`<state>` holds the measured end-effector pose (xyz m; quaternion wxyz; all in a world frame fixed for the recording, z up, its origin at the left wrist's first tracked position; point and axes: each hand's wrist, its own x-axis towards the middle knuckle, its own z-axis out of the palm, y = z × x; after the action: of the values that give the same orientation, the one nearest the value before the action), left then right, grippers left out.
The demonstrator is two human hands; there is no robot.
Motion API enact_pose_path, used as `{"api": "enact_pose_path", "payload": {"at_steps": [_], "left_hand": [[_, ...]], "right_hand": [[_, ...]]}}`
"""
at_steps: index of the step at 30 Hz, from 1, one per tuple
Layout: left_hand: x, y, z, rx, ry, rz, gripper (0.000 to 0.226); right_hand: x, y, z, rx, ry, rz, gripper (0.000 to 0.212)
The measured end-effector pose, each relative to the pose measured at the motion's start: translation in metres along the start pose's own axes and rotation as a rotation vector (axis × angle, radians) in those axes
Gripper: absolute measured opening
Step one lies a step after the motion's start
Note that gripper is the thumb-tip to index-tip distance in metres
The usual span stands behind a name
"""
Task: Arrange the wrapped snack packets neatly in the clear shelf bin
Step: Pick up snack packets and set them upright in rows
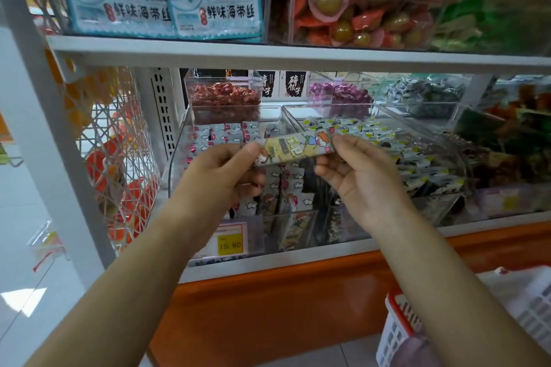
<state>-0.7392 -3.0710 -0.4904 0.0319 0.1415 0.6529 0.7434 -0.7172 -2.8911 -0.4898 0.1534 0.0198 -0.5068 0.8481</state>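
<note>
A long wrapped snack packet (pixel 296 147) with a cartoon print is held level above the clear shelf bin (pixel 174 164). My left hand (pixel 229 171) pinches its left end between thumb and fingers. My right hand (pixel 354 170) pinches its right end. Inside the bin stand several similar packets (pixel 283 185) with cloud prints, some upright in rows, some leaning. My hands hide part of the bin's middle.
A neighbouring clear bin (pixel 417 158) to the right holds dark packets. Small clear boxes of red (pixel 225 95) and purple (pixel 340 94) sweets stand behind. A shelf board (pixel 298 53) runs close overhead. A yellow price tag (pixel 229 244) fronts the bin. A red-and-white basket (pixel 399 328) sits low right.
</note>
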Motion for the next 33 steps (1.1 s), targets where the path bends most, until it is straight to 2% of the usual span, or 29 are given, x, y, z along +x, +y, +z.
{"api": "enact_pose_path", "payload": {"at_steps": [3,5,15,18,25,29,31,33], "left_hand": [[-0.0017,0.0018,-0.0005,-0.205,0.003,-0.049,0.020],[-0.0030,0.0023,0.0000,-0.248,0.015,-0.052,0.020],[-0.0041,-0.0009,0.0066,-0.073,0.182,0.025,0.022],[-0.0047,-0.0009,0.0065,-0.027,0.222,0.041,0.023],[-0.0049,-0.0014,0.0015,0.114,0.332,0.085,0.028],[-0.0041,-0.0013,-0.0021,0.216,0.349,0.109,0.031],[-0.0037,-0.0008,-0.0025,0.207,0.303,0.047,0.032],[-0.0047,0.0009,-0.0011,0.084,0.231,-0.071,0.033]], "right_hand": [[-0.0004,0.0010,0.0002,0.048,0.007,0.024,0.018],[-0.0008,0.0010,-0.0001,0.057,0.010,0.030,0.018],[-0.0033,0.0029,0.0012,0.007,-0.078,0.041,0.009],[-0.0036,0.0037,0.0004,-0.004,-0.129,0.058,0.013],[-0.0059,0.0061,-0.0008,-0.178,-0.217,0.057,0.015],[-0.0065,0.0065,-0.0008,-0.112,-0.212,0.068,0.017],[-0.0064,0.0064,-0.0005,-0.031,-0.198,0.100,0.018],[-0.0057,0.0059,0.0008,0.078,-0.181,0.165,0.018]]}}
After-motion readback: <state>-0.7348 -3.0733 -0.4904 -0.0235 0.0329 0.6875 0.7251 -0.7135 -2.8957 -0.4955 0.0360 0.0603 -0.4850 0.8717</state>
